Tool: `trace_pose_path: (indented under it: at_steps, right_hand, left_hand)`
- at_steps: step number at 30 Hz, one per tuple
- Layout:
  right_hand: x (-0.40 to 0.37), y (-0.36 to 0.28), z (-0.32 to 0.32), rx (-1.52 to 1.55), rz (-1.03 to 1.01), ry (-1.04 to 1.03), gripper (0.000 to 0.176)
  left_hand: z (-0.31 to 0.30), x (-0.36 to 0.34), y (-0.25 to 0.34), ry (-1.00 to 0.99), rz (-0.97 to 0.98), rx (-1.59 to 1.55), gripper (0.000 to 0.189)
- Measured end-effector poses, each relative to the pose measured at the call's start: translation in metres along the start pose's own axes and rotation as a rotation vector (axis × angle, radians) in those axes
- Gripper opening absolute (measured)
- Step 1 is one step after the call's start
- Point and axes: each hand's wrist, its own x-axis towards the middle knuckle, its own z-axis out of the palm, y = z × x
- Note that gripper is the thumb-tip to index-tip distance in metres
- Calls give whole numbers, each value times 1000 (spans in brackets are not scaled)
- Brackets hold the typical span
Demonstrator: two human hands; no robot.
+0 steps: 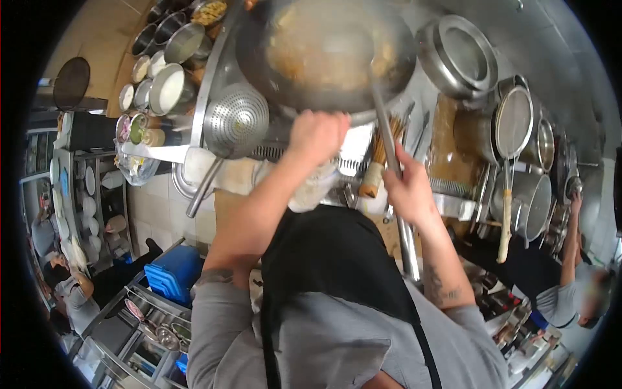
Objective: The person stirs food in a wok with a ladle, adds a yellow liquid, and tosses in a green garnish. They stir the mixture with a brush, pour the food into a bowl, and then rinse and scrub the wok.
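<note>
A large dark wok [256, 61] sits at the top of the view, with browned, yellowish food [291, 55] in it, blurred by steam. My left hand [317, 137] is closed around the handle at the wok's near edge. My right hand [409, 188] grips the shaft of a long-handled metal wok ladle [382, 120], which slants up into the food. Steam and blur hide the ladle's head. Between my hands and just below the wok lies a bamboo brush [372, 178]. A perforated skimmer [236, 120] rests left of the wok, beside my left forearm.
Metal pots and bowls of ingredients [170, 89] line the left counter. At the right are stacked steel basins [457, 55], a fine strainer [514, 123] and a large pot [528, 204]. Co-workers stand at far right [564, 298] and far left [74, 301]. A blue bin [172, 272] is behind me, lower left.
</note>
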Motion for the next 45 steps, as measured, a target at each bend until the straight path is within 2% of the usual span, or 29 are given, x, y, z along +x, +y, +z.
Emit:
trace_pose_path:
  at_steps: [2, 4, 5, 6, 8, 9, 12, 13, 14, 16, 18, 19, 21, 23, 26, 28, 29, 30, 31, 33, 35, 36, 37, 39, 40, 42, 43, 44, 45]
  right_hand:
    - [-4, -33, -11, 196, 245, -160, 64]
    - [35, -26, -11, 391, 282, -192, 64]
    - [53, -14, -5, 593, 302, -202, 63]
    - [57, 0, 5, 355, 183, -109, 63]
    - [42, 24, 29, -89, -55, 100, 63]
    - [24, 13, 30, -139, -49, 121, 63]
    - [-17, -52, 19, 121, 406, -91, 61]
    - [-10, -65, 20, 299, 401, -81, 60]
    - [10, -61, 13, 333, 359, -191, 61]
    - [44, -45, 20, 523, 375, -113, 61]
    - [54, -21, 41, 417, 299, 43, 62]
    - [38, -34, 46, 208, 244, 82, 63]
    - [-1, -25, 41, 34, 184, 53, 63]
    - [-15, -59, 27, 71, 261, -43, 62]
    - [47, -20, -1, 329, 269, -236, 62]
    - [71, -12, 11, 442, 274, -81, 63]
    - [63, -14, 21, 252, 235, 1, 62]
    - [62, 41, 41, -216, -218, 223, 61]
    - [37, 49, 45, -288, -335, 308, 63]
    - [22, 36, 34, -213, -255, 238, 66]
    - [4, -15, 13, 107, 188, -77, 67]
    - [23, -19, 3, 251, 242, -176, 67]
    - [40, -19, 1, 219, 289, -148, 66]
    - [65, 17, 23, -155, -63, 121, 64]
    - [58, 11, 26, -291, -130, 241, 63]
    - [57, 13, 18, -242, -75, 308, 62]
    - [64, 8, 16, -282, -199, 370, 62]
    - [69, 0, 13, -121, 110, 285, 63]
    - [89, 19, 17, -208, -11, 308, 64]
  left_hand:
    - [-13, 10, 4, -8, 25, -119, 41]
    - [-2, 12, -3, -88, 8, -123, 41]
    - [11, 11, -7, -83, 10, -135, 41]
    - [20, 9, -10, -48, -4, -107, 41]
    - [-9, 2, 0, -29, 14, -159, 40]
    - [-26, 1, -1, -40, 69, -178, 39]
    - [2, 8, -18, -38, 50, -211, 39]
    - [25, 9, -25, -28, 81, -130, 39]
    - [20, 5, -26, -27, 66, -150, 39]
    - [-5, 1, -13, -11, 45, -198, 39]
    - [-22, 1, -18, -63, 53, -219, 40]
    - [-15, 2, -25, -79, 54, -218, 40]
    - [6, 7, -35, -83, 17, -177, 40]
    - [4, 5, -26, -33, -8, -176, 41]
    - [-14, 11, -15, -101, 19, -153, 39]
    - [-1, 14, -17, -136, -20, -159, 38]
    - [6, 12, -18, -142, -49, -153, 39]
    - [0, 8, -11, -100, -31, -144, 38]
    - [-14, 3, -3, -46, -7, -131, 38]
    - [-32, 8, 1, 43, 60, -170, 37]
    - [-10, 19, -7, -50, 20, -167, 36]
    - [3, 18, -10, -93, 4, -163, 36]
    - [22, 15, -13, 3, 9, -164, 35]
    - [-4, 11, 0, -17, 5, -157, 36]
    - [-18, 8, 6, -40, 3, -155, 36]
    - [-21, 11, 3, -39, 26, -167, 35]
    - [-14, 12, 1, -50, 15, -157, 35]
    - [-10, 10, 0, -65, 12, -145, 34]
    - [-11, 13, 1, -215, -44, -111, 27]
